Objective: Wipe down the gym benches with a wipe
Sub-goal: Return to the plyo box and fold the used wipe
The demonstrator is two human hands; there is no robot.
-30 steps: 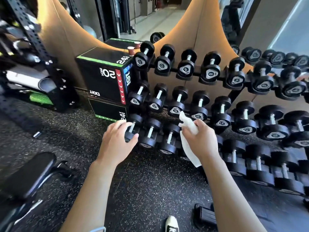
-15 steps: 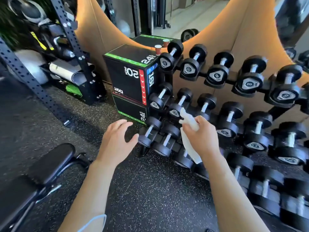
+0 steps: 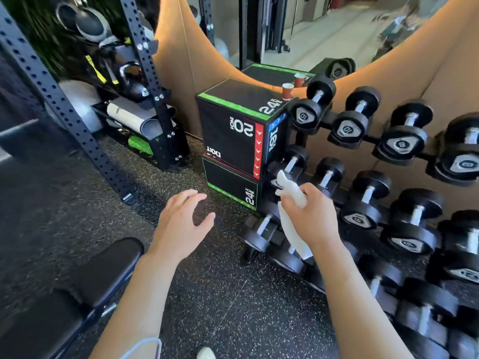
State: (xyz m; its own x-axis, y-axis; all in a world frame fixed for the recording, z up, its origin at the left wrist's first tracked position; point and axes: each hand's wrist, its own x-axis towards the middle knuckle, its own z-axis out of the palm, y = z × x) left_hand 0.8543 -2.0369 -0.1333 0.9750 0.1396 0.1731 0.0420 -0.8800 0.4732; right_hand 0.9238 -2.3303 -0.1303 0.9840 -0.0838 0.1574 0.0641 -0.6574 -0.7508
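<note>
Beside the dumbbell rack (image 3: 305, 141), your right hand (image 3: 315, 216) grips the white wipe (image 3: 291, 193); left hand (image 3: 181, 224) hovers loose, empty, above the bench (image 3: 77, 294).

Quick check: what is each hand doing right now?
Left hand: open, fingers relaxed, holding nothing.
Right hand: gripping a white wipe.

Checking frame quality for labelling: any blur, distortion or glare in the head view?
Head view: motion blur smears the upper left, around the black upright, and the far right dumbbells; the centre is sharper, with the plyo box print legible and the right hand gripping the white wipe clear. Wide-angle distortion bends the rack and wall edges. Bright daylight washes out the mirror; no harsh glare on the bench.
</note>
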